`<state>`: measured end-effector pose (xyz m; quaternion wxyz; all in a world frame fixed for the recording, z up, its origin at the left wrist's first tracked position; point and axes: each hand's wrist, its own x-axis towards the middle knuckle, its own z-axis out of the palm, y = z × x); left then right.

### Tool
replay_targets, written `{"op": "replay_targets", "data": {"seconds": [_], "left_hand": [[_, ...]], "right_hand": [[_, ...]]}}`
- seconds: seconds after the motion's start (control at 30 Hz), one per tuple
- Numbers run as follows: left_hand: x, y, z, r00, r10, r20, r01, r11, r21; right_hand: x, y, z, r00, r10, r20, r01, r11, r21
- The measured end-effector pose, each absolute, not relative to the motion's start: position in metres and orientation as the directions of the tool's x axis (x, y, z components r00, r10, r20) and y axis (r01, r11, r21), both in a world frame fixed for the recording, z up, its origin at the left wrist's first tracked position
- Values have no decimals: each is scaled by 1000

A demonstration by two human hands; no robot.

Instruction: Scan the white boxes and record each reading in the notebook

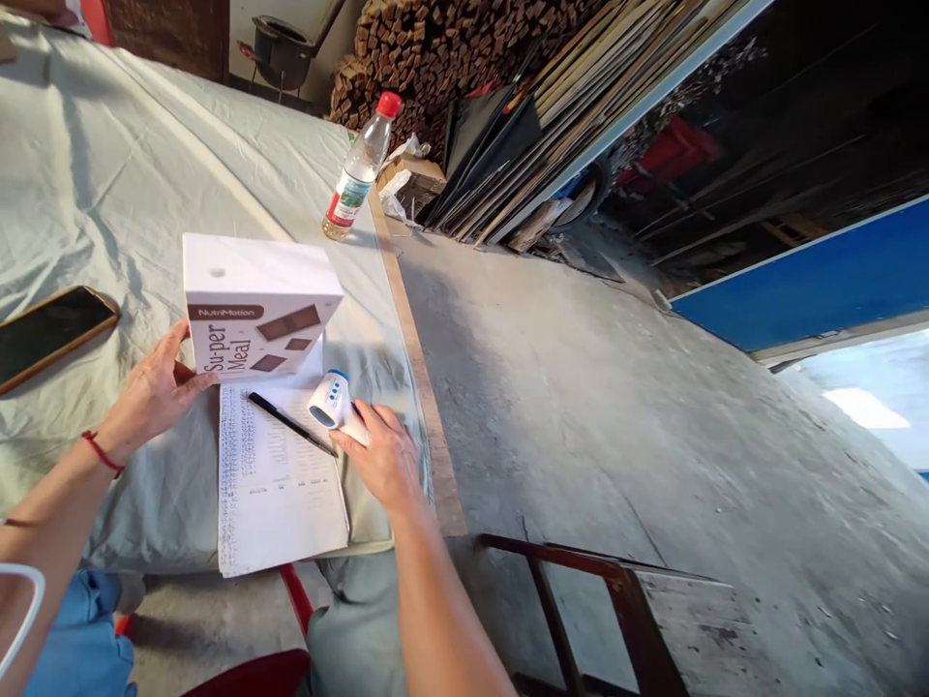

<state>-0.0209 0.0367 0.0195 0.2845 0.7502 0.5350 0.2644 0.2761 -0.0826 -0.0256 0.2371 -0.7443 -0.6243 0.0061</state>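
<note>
My left hand [156, 384] grips the lower left corner of a white cardboard box [261, 266], thumb along its bottom front edge and fingers at its side. The box is marked "NutriMotion Su-per Meal" and stands at the upper edge of an open notebook [283, 528]. In my right hand [390, 457] is the handle of a white and blue infrared thermometer [332, 399], its wide head pointing left above the table. A black pen [290, 424] lies slantwise across the written page, between the two hands.
A clear bottle [355, 174] with a red cap stands near the table's right edge. At the far left a phone [54, 334] lies on the pale tablecloth [145, 184]. A dark wooden frame [581, 600] is on the floor at lower right; stacked firewood [428, 68] lies beyond the table.
</note>
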Motion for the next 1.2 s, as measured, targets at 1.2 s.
{"op": "replay_targets", "data": {"seconds": [1.2], "left_hand": [[6,-34,23,690,654,-310,721,-583,375]], "right_hand": [[169,-121,-28,26,962,272,541,216,-813]]}}
